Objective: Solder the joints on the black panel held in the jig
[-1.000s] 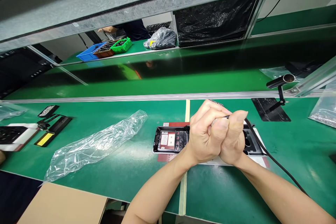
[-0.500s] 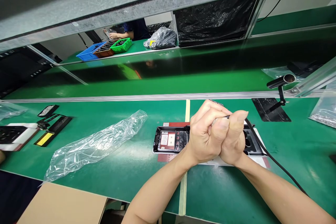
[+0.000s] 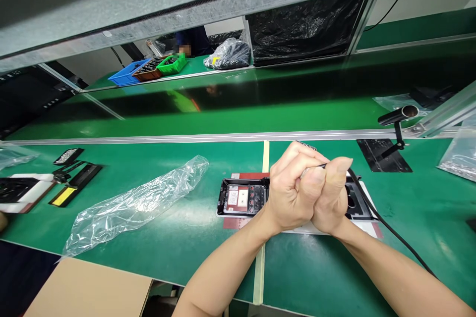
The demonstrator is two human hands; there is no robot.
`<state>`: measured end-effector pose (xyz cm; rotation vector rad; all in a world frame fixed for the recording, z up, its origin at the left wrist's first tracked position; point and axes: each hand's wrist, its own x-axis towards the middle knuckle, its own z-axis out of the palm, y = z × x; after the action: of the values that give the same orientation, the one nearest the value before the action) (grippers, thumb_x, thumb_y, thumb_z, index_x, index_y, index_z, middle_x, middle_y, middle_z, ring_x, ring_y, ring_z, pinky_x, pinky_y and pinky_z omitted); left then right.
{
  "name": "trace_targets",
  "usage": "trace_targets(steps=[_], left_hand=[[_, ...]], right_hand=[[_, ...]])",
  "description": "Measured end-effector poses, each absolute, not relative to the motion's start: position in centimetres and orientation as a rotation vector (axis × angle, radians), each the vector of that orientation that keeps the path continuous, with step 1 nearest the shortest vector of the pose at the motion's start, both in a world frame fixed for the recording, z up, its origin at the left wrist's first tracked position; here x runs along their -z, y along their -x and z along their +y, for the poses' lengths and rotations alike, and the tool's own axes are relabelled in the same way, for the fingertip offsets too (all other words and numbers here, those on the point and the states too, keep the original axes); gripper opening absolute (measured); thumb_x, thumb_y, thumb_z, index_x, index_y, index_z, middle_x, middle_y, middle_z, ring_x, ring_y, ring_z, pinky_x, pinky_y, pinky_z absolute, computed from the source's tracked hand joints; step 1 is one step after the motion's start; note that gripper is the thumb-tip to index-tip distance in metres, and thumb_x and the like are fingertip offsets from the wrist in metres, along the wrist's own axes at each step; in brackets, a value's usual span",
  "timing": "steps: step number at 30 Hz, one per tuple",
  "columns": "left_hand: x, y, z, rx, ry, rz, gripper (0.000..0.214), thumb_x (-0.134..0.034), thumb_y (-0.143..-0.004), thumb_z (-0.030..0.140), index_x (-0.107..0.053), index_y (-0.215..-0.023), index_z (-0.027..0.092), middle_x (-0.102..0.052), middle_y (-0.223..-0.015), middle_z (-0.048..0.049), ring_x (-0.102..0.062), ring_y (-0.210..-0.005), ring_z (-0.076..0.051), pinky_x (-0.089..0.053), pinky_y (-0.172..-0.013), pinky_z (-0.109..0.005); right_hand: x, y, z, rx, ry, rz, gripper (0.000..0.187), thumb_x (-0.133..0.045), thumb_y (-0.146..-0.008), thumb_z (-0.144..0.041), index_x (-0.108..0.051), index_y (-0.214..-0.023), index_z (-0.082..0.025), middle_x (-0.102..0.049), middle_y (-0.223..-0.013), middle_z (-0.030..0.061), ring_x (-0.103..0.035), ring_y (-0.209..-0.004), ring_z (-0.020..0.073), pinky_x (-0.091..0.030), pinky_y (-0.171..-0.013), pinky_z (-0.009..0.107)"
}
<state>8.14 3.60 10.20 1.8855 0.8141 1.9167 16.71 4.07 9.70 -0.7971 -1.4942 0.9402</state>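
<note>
Both my hands are clasped together over a long black device housing (image 3: 241, 198) that lies on a white and red fixture (image 3: 366, 228) on the green bench. My right hand (image 3: 332, 195) is closed around a slim tool whose black cable (image 3: 386, 225) trails off to the right. My left hand (image 3: 290, 190) is wrapped over the right hand's fingers and the tool. The tool's tip and the middle of the housing are hidden under my hands. The housing's left end shows a white label and a small keypad-like block.
A crumpled clear plastic bag (image 3: 137, 203) lies to the left. Black parts and a yellow-labelled strip (image 3: 72, 183) sit at far left. A black tool stand (image 3: 394, 148) is at the right. A cardboard sheet (image 3: 89, 290) lies at the near edge. Coloured bins (image 3: 148, 67) and a person are beyond the conveyor.
My hands and the housing have stayed still. The person at the far bench has shifted a little behind the bins.
</note>
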Motion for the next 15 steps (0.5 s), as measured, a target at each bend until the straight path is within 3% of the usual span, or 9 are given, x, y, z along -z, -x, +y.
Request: trace_targets(steps=[8, 15], left_hand=[[-10.42, -8.02, 3.46, -1.887, -1.889, 0.822, 0.031, -0.049, -0.104, 0.036, -0.065, -0.086, 0.016, -0.069, -0.088, -0.0085, -0.065, -0.085, -0.018, -0.055, -0.074, -0.034], [-10.34, -8.08, 3.5, -1.899, -1.871, 0.813, 0.031, -0.049, -0.104, 0.036, -0.066, -0.086, 0.016, -0.069, -0.088, -0.0079, -0.065, -0.083, -0.019, -0.054, -0.072, -0.033]], right_hand=[[-8.87, -16.75, 3.85, -0.915, 0.791, -1.498, 0.062, -0.022, -0.104, -0.064, -0.045, -0.06, -0.027, -0.05, -0.053, 0.0045, -0.051, -0.053, 0.0202, -0.045, -0.049, 0.039], [-9.44, -16.79, 3.88, -0.96, 0.801, -1.509, 0.06, -0.027, -0.102, -0.067, -0.04, -0.059, -0.027, -0.047, -0.057, 0.0042, -0.055, -0.067, 0.022, -0.051, -0.064, 0.038]])
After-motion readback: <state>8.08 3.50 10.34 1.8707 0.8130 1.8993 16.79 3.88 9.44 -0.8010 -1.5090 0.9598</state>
